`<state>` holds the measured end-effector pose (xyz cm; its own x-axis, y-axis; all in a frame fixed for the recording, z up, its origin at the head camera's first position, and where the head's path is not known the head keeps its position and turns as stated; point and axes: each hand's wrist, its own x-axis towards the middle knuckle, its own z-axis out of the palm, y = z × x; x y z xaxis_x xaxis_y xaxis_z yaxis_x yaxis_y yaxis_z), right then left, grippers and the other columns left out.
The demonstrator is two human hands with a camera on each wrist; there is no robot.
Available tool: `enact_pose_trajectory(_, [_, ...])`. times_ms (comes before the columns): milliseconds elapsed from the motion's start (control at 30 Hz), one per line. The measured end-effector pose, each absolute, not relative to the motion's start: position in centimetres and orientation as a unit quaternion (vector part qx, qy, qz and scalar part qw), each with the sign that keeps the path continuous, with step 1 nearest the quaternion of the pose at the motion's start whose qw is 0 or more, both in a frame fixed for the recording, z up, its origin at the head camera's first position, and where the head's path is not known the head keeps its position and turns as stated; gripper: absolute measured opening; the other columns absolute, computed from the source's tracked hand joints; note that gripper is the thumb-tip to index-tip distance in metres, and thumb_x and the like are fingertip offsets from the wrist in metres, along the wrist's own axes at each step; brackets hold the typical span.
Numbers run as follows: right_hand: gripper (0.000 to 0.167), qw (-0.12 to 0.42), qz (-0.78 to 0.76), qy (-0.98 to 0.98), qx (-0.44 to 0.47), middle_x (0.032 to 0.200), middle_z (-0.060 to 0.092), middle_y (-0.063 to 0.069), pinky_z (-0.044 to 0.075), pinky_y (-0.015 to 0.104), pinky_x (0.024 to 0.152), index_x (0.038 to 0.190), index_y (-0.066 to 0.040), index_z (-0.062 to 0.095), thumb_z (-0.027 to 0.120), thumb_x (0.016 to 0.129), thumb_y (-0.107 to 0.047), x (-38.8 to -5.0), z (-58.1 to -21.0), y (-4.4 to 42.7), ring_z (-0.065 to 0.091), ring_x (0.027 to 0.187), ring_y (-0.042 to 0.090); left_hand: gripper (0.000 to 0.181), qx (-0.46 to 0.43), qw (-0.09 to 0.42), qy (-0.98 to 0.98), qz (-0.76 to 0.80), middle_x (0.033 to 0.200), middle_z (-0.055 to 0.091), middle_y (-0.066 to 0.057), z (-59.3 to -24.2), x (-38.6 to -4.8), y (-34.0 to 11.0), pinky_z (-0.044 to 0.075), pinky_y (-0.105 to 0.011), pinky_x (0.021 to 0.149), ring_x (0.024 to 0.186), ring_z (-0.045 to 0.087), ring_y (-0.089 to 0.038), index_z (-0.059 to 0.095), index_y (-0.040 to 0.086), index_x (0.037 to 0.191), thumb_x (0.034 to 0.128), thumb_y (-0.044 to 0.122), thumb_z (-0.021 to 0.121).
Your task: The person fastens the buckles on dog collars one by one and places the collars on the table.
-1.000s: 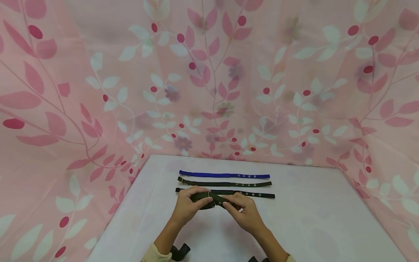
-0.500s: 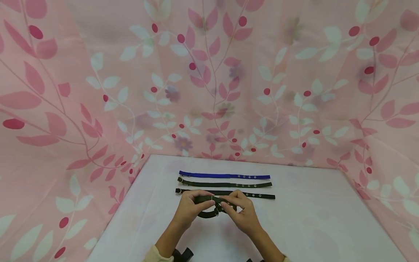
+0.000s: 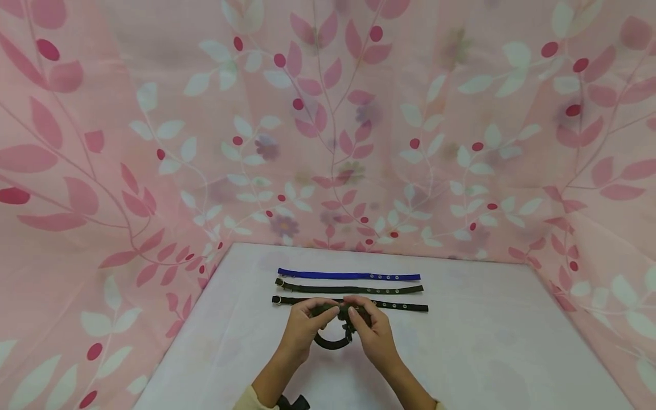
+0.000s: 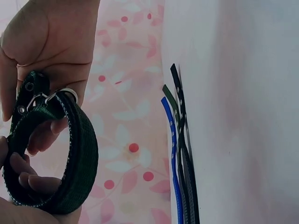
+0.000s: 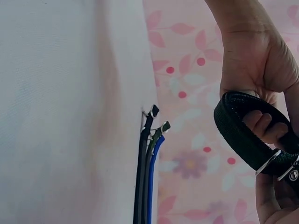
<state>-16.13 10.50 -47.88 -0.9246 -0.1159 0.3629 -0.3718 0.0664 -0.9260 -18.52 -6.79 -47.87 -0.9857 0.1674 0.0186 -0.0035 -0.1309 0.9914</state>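
Both hands hold a dark green webbing collar bent into a loop. In the head view, the collar (image 3: 332,344) hangs below the fingertips. My left hand (image 3: 299,331) pinches the band on its left side, thumb towards me. On the other side my right hand (image 3: 376,337) pinches it near the metal buckle, with the fingertips of both hands close together. Seen from the left wrist, the collar (image 4: 85,161) shows a ring, buckle and eyelets beside the right palm. In the right wrist view, the left fingers reach inside the looped collar (image 5: 238,133).
Beyond the hands, a blue collar (image 3: 328,275), an olive green collar (image 3: 335,290) and a black collar (image 3: 410,307) lie straight in parallel rows. They rest on the white tabletop (image 3: 487,336). Pink leaf-patterned cloth (image 3: 328,142) stands behind and at both sides.
The strap crossing between the hands has been drawn into a rounder loop, which now hangs lower. My right hand has shifted left, closer to my left hand. The three laid-out collars stay put.
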Motion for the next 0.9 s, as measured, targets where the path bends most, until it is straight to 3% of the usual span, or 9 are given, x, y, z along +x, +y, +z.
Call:
enact_pose_trajectory(133, [0.024, 0.097, 0.664, -0.725, 0.156, 0.108, 0.068, 0.015, 0.059, 0.027, 0.074, 0.119, -0.005, 0.063, 0.065, 0.096, -0.012, -16.20, -47.90, 10.29, 0.070, 0.087, 0.020, 0.033, 0.061, 0.056, 0.648, 0.757, 0.084, 0.066, -0.001, -47.77, -18.50, -6.68, 0.046, -0.023, 0.064, 0.071, 0.054, -0.012, 0.070, -0.006, 0.104, 0.0845, 0.019, 0.079])
enact_pose_trajectory(333, [0.025, 0.111, 0.650, -0.741, 0.128, 0.102, 0.071, 0.008, 0.058, 0.027, 0.068, 0.112, -0.012, 0.068, 0.075, 0.088, -0.016, -16.24, -47.83, 10.03, 0.069, 0.079, 0.015, 0.036, 0.057, 0.060, 0.642, 0.762, 0.086, 0.069, -0.001, -47.70, -18.23, -6.55, 0.049, -0.024, 0.069, 0.078, 0.060, -0.015, 0.068, -0.008, 0.107, 0.0860, 0.020, 0.077])
enact_pose_trajectory(567, [0.023, 0.106, 0.666, -0.725, 0.137, 0.101, 0.072, 0.012, 0.058, 0.027, 0.071, 0.107, -0.009, 0.070, 0.077, 0.086, -0.014, -16.47, -48.50, 10.17, 0.070, 0.082, 0.014, 0.038, 0.054, 0.076, 0.638, 0.764, 0.096, 0.072, -0.002, -47.70, -18.17, -6.46, 0.054, -0.031, 0.082, 0.087, 0.066, -0.014, 0.066, -0.007, 0.111, 0.0871, 0.020, 0.076])
enact_pose_trajectory(900, [0.022, 0.084, 0.677, -0.727, 0.080, 0.091, 0.068, 0.010, 0.057, 0.026, 0.065, 0.100, -0.007, 0.066, 0.078, 0.085, -0.015, -16.51, -48.67, 9.94, 0.066, 0.072, 0.013, 0.038, 0.018, 0.088, 0.615, 0.783, 0.088, 0.071, 0.001, -48.17, -18.31, -6.53, 0.056, -0.027, 0.078, 0.085, 0.065, -0.013, 0.067, -0.008, 0.109, 0.0873, 0.021, 0.077])
